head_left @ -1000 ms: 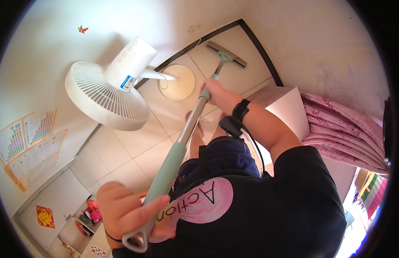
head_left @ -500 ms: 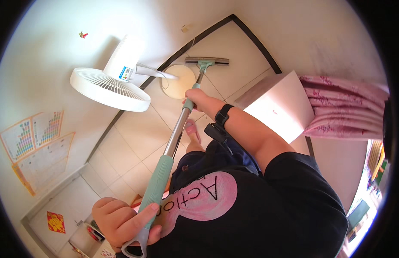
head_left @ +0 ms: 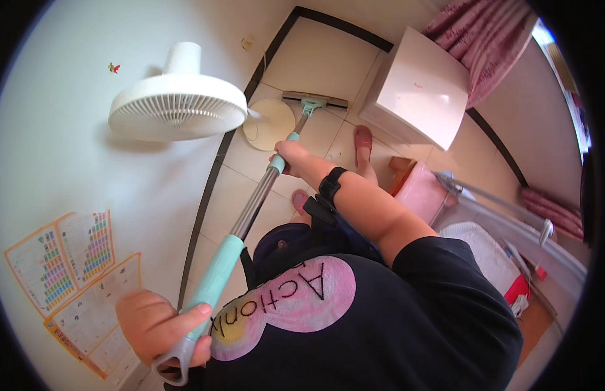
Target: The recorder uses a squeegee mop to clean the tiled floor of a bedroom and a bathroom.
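Observation:
A long mop (head_left: pixel 253 205) with a mint-green grip, a metal pole and a wide, flat bar head slants from lower left up to the floor. My left hand (head_left: pixel 156 322) is closed round its grip near the grey end loop, a finger lying along the grip. Farther down the pole, my right hand (head_left: pixel 291 156) wraps the mint-green collar. The mop head (head_left: pixel 314 100) rests on the tiles beside the round white base (head_left: pixel 270 124) of a fan.
The white fan (head_left: pixel 177 107) stands by the left wall, near paper charts (head_left: pixel 61 257). A white cabinet (head_left: pixel 423 88) is at the far right, below a pink curtain (head_left: pixel 485 39). A pink chest-like piece (head_left: pixel 420 192) and a grey rail (head_left: pixel 511 218) are at right. My feet wear pink slippers (head_left: pixel 363 138).
The view has turned, bringing the pink furniture and rail in at the right. Both hands keep hold of the mop; its head stays near the fan base. One foot now shows by the cabinet.

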Motion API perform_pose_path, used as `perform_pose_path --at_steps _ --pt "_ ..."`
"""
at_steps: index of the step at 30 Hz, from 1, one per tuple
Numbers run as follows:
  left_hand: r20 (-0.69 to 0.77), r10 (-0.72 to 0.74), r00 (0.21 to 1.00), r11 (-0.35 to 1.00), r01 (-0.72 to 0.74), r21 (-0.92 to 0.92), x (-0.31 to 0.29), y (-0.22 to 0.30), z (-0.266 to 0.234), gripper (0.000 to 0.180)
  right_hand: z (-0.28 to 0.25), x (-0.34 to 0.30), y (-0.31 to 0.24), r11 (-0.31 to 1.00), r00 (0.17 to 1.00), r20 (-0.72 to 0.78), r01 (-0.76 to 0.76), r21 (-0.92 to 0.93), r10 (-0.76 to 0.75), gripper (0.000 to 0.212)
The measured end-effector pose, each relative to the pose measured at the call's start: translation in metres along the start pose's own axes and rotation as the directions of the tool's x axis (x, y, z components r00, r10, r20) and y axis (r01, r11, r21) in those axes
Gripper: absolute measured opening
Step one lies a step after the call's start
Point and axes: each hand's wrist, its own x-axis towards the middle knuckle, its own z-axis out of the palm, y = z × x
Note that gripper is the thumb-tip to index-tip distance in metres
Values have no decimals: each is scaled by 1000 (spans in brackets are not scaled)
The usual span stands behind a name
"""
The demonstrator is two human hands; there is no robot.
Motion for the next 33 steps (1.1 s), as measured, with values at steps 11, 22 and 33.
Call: perform_pose_path --at_steps 11,22,33 --pt "147 674 724 737 -644 -205 -73 -25 -45 17 30 -75 115 996 996 -17 -82 34 82 18" --pt "-338 113 934 447 -351 -823 -70 -12 -19 26 -12 -64 116 732 837 388 -21 -681 385 52" --pt "-552 -183 813 475 -419 -774 -16 -13 -9 33 -411 -17 -8 821 760 -409 277 -500 -505 28"
